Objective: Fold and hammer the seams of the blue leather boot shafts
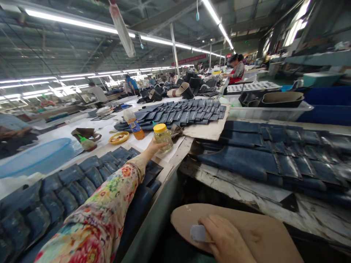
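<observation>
My left hand (pixel 153 147), at the end of a flowered sleeve, is closed around a clear jar (pixel 164 142) with a yellow lid. The jar stands on the white-covered table, close to its edge. Low in the view, my right hand (pixel 225 235) lies over a tan rounded board (pixel 257 228). Its fingers are closed on a small pale flat piece (pixel 197 233), whose rear part is hidden by the hand. Left of the jar are a bottle (pixel 134 126) with orange liquid and a yellow dish (pixel 119 137) with small bits in it.
Overlapping dark blue leather-like pieces lie in rows at left (pixel 68 197), behind the jar (pixel 181 111) and at right (pixel 274 153). A blue basin (pixel 38 157) is at the left. A white bin (pixel 276 111) stands at the back right. Other people work farther off.
</observation>
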Available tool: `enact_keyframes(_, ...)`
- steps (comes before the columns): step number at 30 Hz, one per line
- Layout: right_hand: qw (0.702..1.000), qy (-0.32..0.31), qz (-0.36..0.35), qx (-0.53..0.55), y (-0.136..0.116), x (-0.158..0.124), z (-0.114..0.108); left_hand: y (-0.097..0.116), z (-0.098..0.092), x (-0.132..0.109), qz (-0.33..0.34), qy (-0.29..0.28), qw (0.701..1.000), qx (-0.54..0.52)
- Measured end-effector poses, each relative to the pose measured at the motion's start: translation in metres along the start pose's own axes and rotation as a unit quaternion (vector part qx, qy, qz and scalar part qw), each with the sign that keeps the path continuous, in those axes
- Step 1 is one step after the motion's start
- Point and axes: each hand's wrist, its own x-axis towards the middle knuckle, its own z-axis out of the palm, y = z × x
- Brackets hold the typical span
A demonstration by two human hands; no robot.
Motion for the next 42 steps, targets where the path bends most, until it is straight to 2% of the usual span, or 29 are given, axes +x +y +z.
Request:
enact_keyframes(6, 1.0, 0.019, -0.007, -0.012, 0.009, 0.002, 0.017, -0.011, -0.008, 0.02, 0.008, 0.043, 0.999, 0.002)
enact_keyframes(11, 1.0, -0.002, 0.004, 0.003, 0.001, 0.004, 0.003, -0.012, -0.011, 0.024, 0.004, 0.055, 0.998, 0.005)
enact_keyframes(15, 1.0, 0.004, 0.015, 0.004, -0.005, 0.004, -0.004, -0.006, -0.012, 0.012, -0.005, 0.039, 0.999, 0.009)
enact_keyframes(24, 0.999, 0.048, -0.005, -0.004, -0.01, -0.002, -0.006, 0.009, -0.009, -0.029, -0.03, 0.013, 0.999, 0.021)
enact_keyframes(29, 0.998, 0.054, -0.007, -0.009, -0.011, -0.001, -0.008, 0.01, -0.002, -0.034, -0.019, 0.028, 0.999, 0.03)
enact_keyframes(36, 0.998, 0.051, -0.015, -0.023, -0.013, -0.001, -0.009, -0.002, 0.007, -0.034, 0.011, 0.055, 0.996, 0.063)
enact_keyframes(39, 0.998, 0.046, -0.018, -0.028, -0.012, -0.001, -0.009, -0.001, 0.009, -0.037, 0.011, 0.059, 0.992, 0.109)
enact_keyframes(42, 0.998, 0.049, -0.014, -0.035, -0.013, -0.001, -0.009, 0.009, 0.014, -0.041, -0.002, 0.057, 0.981, 0.187)
